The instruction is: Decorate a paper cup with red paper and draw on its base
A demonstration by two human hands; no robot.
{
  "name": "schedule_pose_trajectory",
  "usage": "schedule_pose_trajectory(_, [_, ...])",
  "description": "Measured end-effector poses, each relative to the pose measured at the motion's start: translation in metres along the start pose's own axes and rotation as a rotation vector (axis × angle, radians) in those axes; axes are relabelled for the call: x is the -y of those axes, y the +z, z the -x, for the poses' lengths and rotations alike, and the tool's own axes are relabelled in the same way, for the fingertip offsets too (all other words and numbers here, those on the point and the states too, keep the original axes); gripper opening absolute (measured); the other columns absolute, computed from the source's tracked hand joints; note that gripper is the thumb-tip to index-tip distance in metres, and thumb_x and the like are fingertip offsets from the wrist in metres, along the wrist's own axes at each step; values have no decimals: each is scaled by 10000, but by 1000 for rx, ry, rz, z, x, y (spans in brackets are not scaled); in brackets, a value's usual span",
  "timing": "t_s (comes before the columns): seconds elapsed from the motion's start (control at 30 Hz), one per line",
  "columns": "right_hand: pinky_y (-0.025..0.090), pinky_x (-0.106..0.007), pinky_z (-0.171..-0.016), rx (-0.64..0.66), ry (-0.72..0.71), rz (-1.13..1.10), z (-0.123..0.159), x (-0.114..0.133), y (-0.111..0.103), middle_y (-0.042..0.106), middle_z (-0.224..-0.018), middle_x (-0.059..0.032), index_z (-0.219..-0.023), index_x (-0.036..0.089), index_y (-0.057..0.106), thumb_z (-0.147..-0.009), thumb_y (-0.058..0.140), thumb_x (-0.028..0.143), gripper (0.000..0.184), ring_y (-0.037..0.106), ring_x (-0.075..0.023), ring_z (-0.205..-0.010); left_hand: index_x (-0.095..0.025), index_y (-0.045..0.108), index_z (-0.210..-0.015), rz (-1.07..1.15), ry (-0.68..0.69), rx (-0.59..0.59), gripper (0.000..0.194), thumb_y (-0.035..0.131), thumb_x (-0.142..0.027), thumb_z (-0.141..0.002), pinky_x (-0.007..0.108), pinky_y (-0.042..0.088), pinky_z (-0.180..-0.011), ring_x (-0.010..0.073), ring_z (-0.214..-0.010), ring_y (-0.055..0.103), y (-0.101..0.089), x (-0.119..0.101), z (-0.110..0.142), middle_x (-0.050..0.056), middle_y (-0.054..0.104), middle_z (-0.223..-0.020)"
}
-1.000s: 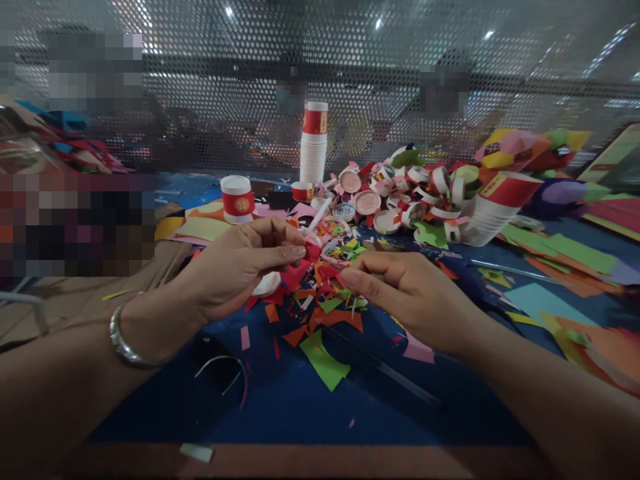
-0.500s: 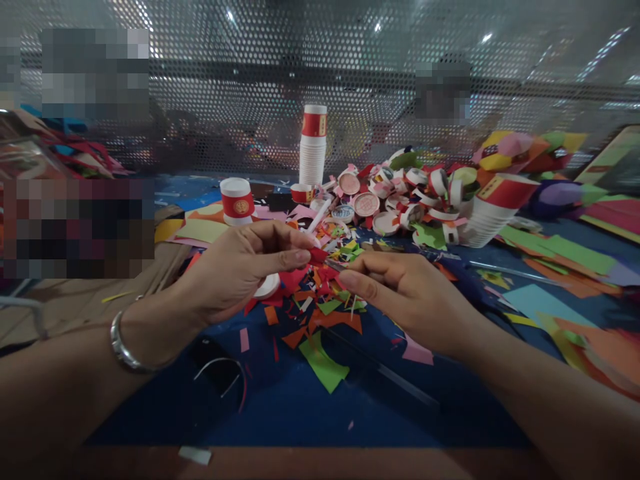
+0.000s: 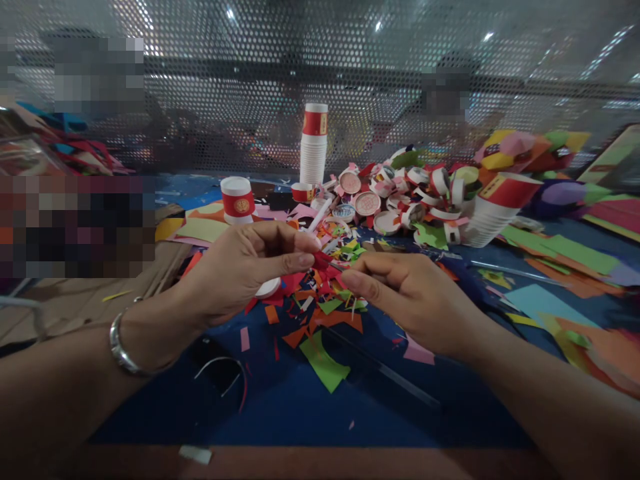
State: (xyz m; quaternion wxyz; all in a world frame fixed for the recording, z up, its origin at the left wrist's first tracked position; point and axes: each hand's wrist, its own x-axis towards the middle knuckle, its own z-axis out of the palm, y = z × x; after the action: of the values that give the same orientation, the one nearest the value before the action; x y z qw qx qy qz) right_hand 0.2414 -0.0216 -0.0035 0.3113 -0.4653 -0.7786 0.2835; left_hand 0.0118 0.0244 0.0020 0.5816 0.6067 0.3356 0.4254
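Observation:
My left hand (image 3: 250,263), with a silver bangle at its wrist, pinches a small piece of red paper (image 3: 321,261) between thumb and fingertips. My right hand (image 3: 400,290) is closed around a thin grey pointed tool (image 3: 337,266). Its tip touches or overlaps the red paper; the rest is hidden in my fingers, so I cannot tell its kind. Below and behind both hands lies a heap of coloured paper scraps (image 3: 345,319). Partly behind my left hand is a white round piece (image 3: 270,287).
A tall stack of paper cups (image 3: 313,157) and a red-and-white cup (image 3: 237,201) stand behind. Cut cup bases (image 3: 367,203) pile up beside a tilted cup stack (image 3: 493,210). A green scrap (image 3: 325,360) and a clear rod (image 3: 407,387) lie on the blue table (image 3: 300,420).
The tool's tip has moved onto the red paper, and less of its grey blade shows. Both hands stay in nearly the same place.

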Motion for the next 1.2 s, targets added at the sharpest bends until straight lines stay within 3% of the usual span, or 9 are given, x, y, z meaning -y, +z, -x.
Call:
schedule_pose_trajectory(0.27, [282,-286,-540,-12,12,35,0,-1,2,421,-648,36,-694,200,511,-1009,518,546,468,391,-109,-589,-205,805,-867,-143,39,-13,113,859,-218,-769,197,519,-711,100,-761,662,0,0,0,-4,757,-844])
schedule_pose_trajectory(0.5, [273,-289,-522,-15,37,32,3,2,0,447,-669,38,-772,193,567,-993,532,570,438,378,-102,-567,-217,796,-904,-251,107,-38,98,826,-248,-816,241,537,-812,134,-860,697,-4,1,-2,16,778,-930])
schedule_pose_trajectory(0.87, [266,-289,-514,-37,38,52,1,1,1,439,-660,39,-752,195,559,-988,534,579,452,374,-99,-555,-206,786,-848,-121,96,14,107,863,-225,-776,201,512,-750,94,-783,652,-3,1,-3,-9,736,-852])
schedule_pose_trajectory(1.2, [267,-285,-520,-29,30,44,2,2,1,460,-664,28,-755,193,569,-994,535,558,438,391,-108,-570,-185,770,-829,-194,145,23,97,847,-215,-779,236,495,-681,113,-728,620,0,-2,-3,4,704,-800])
